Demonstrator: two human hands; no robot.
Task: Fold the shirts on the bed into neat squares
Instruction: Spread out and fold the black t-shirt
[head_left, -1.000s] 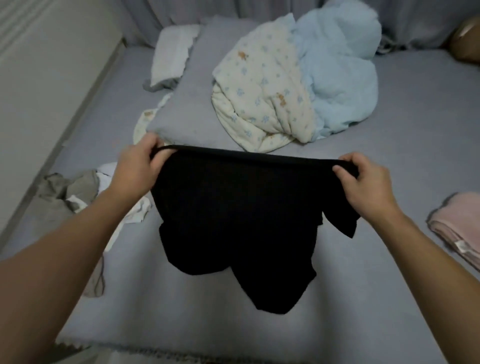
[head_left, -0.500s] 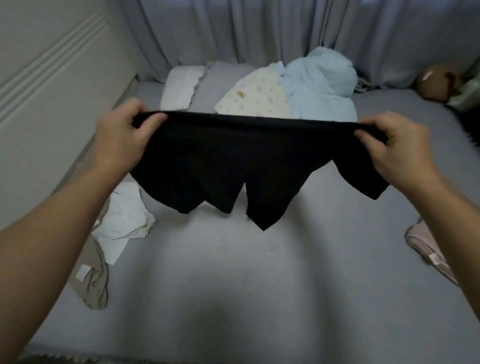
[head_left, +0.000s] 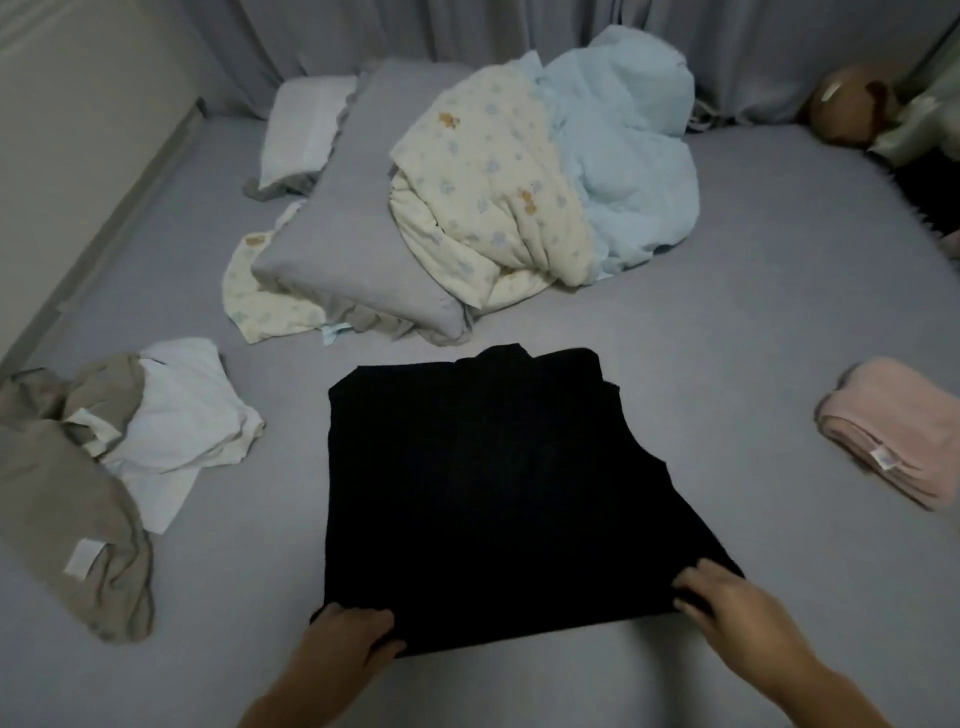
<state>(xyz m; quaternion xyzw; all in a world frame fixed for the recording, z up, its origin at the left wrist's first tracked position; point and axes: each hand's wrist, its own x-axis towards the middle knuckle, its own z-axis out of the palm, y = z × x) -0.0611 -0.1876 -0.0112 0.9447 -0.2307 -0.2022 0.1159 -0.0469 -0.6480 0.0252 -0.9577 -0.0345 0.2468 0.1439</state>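
A black shirt (head_left: 483, 483) lies spread flat on the grey bed (head_left: 727, 353), its far end toward the pillows. My left hand (head_left: 345, 642) grips its near left corner, fingers curled over the hem. My right hand (head_left: 727, 603) holds the near right corner, fingers lying on the cloth and thumb at the edge. A crumpled white shirt (head_left: 182, 426) and a grey garment (head_left: 57, 499) lie in a heap to the left. A folded pink garment (head_left: 898, 431) rests at the right.
A grey pillow (head_left: 353, 249), a white pillow (head_left: 306, 130) and a bunched cream and light-blue duvet (head_left: 545, 176) fill the far middle of the bed. Curtains hang behind. A wall runs along the left. A brown plush toy (head_left: 847, 104) sits at the far right.
The black shirt hung in the air between both hands; now it lies flat on the bed, and both hands have come down to its near edge.
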